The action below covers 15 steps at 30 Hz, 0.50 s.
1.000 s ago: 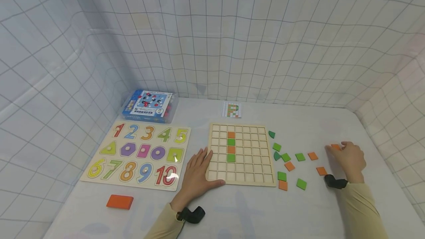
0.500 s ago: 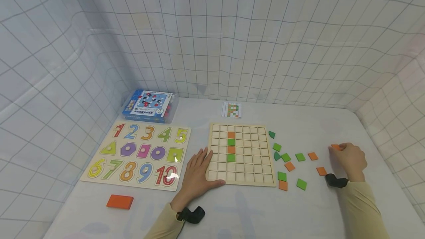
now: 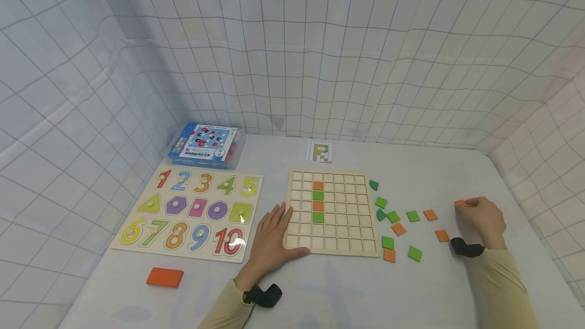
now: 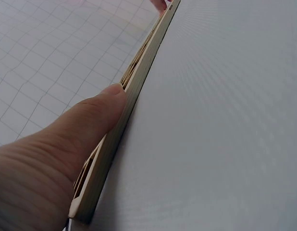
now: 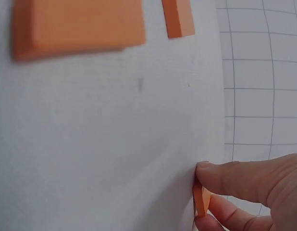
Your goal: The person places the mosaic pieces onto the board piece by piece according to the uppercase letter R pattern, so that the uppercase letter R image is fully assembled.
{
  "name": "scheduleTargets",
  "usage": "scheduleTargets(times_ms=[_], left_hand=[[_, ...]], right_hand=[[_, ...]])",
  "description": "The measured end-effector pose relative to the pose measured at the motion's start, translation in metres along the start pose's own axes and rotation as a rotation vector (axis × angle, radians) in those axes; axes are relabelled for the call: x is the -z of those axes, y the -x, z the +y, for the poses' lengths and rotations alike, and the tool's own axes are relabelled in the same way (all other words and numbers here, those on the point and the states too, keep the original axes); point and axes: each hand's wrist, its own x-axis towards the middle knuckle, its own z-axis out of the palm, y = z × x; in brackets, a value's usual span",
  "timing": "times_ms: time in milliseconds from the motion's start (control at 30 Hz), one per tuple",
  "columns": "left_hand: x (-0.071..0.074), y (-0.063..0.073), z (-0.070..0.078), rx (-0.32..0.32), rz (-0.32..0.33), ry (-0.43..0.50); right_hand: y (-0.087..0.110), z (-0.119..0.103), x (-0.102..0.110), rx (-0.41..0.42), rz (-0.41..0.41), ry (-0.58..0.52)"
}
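At the right of the head view my right hand (image 3: 483, 219) pinches an orange square tile (image 3: 461, 202) between thumb and fingers. The right wrist view has that orange tile (image 5: 201, 198) low over the white table, thumb on one side and fingertips on the other. My left hand (image 3: 270, 242) rests at the near left corner of a wooden grid board (image 3: 377, 227), its fingers extended along the left side. In the left wrist view the thumb (image 4: 98, 108) presses the board's rim. One grid column holds orange and green tiles (image 3: 318, 195) in alternation.
Loose green square tiles (image 3: 413, 216), orange tiles (image 3: 430, 215) and dark green rounded pieces (image 3: 374, 185) lie right of the board. A pattern card (image 3: 319, 151) lies behind it. Leftward are a number puzzle (image 3: 187, 215), a plastic box (image 3: 204, 145) and an orange block (image 3: 165, 277).
My right hand's thumb and fingers have come together on the orange tile, and the hand has shifted slightly right. The left hand and the board stay where they were.
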Motion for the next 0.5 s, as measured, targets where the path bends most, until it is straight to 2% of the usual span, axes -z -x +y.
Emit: scheduleTargets(times_ms=[500], left_hand=[[0.0016,0.0001,0.0014,-0.022,0.017,0.004]], right_hand=[[0.0058,0.0023,-0.0079,0.096,0.104,-0.034]])
